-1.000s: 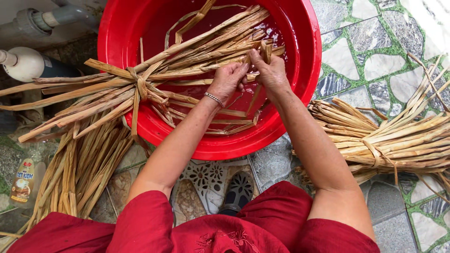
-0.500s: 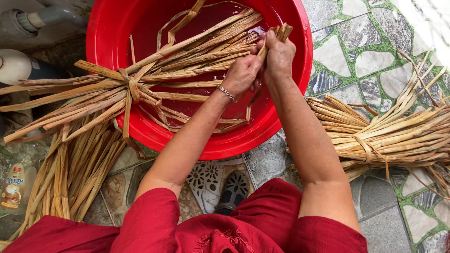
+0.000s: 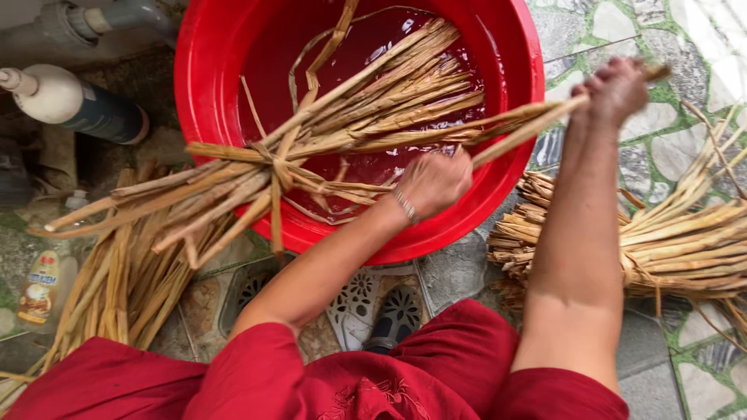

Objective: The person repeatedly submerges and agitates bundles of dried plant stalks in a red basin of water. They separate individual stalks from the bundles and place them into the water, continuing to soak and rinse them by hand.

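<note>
Large red plastic basin [image 3: 513,155] of shallow water on stone paving [image 3: 591,31], spanned rim to rim by a tied bundle of wet dried stalks [image 3: 358,117]; second tied bundle [image 3: 685,241] on paving at right, loose stalks [image 3: 117,272] at left beside a white-topped bottle [image 3: 70,101]. Right hand [image 3: 618,89] clenched around one long stalk [image 3: 529,124], raised past basin's right rim; left hand [image 3: 432,183], braceleted, closed on stalks over near rim, grip partly hidden.
</note>
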